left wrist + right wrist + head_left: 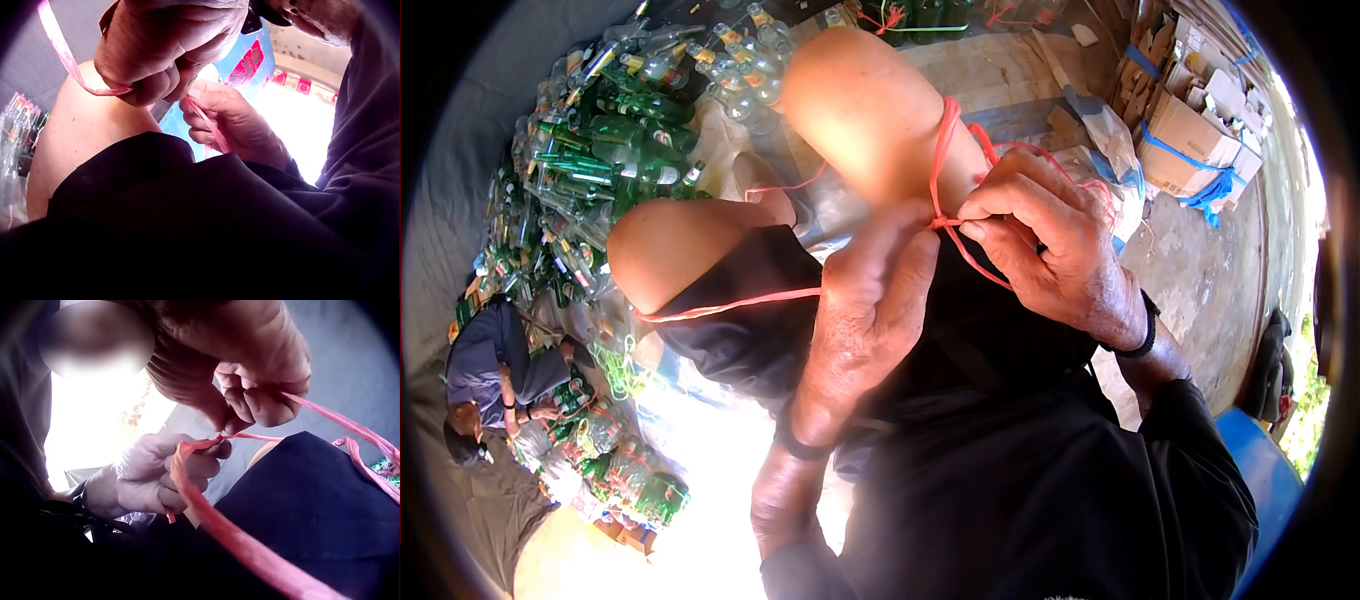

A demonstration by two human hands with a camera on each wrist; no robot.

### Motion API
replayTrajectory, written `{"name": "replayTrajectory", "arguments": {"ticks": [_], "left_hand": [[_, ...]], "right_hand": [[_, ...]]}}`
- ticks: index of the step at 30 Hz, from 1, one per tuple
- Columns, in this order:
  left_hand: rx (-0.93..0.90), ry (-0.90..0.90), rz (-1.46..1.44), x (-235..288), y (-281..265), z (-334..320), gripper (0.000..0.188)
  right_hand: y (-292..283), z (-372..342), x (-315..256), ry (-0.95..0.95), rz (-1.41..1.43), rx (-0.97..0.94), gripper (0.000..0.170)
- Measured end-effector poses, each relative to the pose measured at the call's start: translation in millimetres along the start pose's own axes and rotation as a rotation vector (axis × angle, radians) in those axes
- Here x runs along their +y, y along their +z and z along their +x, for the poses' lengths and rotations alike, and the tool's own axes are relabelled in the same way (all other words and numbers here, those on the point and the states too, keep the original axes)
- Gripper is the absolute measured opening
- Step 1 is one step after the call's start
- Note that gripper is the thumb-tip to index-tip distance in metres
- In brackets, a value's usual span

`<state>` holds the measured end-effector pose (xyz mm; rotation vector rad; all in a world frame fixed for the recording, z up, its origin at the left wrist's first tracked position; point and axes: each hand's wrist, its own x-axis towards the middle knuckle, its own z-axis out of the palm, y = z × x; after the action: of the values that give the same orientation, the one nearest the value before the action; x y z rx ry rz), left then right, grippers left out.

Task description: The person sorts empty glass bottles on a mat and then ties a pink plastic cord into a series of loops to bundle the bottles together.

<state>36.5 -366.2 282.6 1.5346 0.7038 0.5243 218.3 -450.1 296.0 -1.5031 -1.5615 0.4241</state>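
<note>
A flat pink plastic string (943, 150) loops over one bare knee (870, 110) and meets in a small knot (942, 222) above the lap. My left hand (870, 300) pinches the string just left of that knot, its other fingers curled; one length runs from it across the dark shorts (745, 270). At the knot's other side, my right hand (1050, 240) pinches the string between thumb and forefinger. The right wrist view shows both sets of fingertips meeting at the string (225, 435), with a wide strand (237, 544) crossing in front.
Green and clear glass bottles (620, 150) lie in a big heap at the left. Another person (490, 360) sits at lower left beside bundled bottles (635, 475). Flattened cardboard and a box (1190, 145) tied with blue strap stand at upper right. Something blue (1255, 460) is at lower right.
</note>
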Motion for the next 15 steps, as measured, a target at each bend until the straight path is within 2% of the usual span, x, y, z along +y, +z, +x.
{"name": "replayTrajectory", "arguments": {"ticks": [4, 6, 7, 9, 12, 15], "left_hand": [[-0.017, -0.006, -0.030, -5, -3, 0, 0.021], [-0.022, -0.043, -0.029, -3, -5, 0, 0.016], [-0.023, -0.044, -0.029, -2, -5, 0, 0.016], [-0.042, -0.078, 0.000, 0, -5, 0, 0.013], [-0.030, 0.016, 0.037, 3, -3, 0, 0.014], [-0.045, -0.039, 0.004, 7, -4, 0, 0.010]], "right_hand": [[-2, -2, -1, 0.044, 0.012, -0.032, 0.019], [-6, -1, -3, 0.158, 0.063, -0.148, 0.009], [-4, -2, -2, 0.159, 0.064, -0.147, 0.009], [2, -3, -1, 0.433, 0.297, -0.063, 0.007], [5, -4, 9, 0.421, 0.340, -0.082, 0.014], [2, 3, 8, 0.446, 0.393, -0.151, 0.012]]}}
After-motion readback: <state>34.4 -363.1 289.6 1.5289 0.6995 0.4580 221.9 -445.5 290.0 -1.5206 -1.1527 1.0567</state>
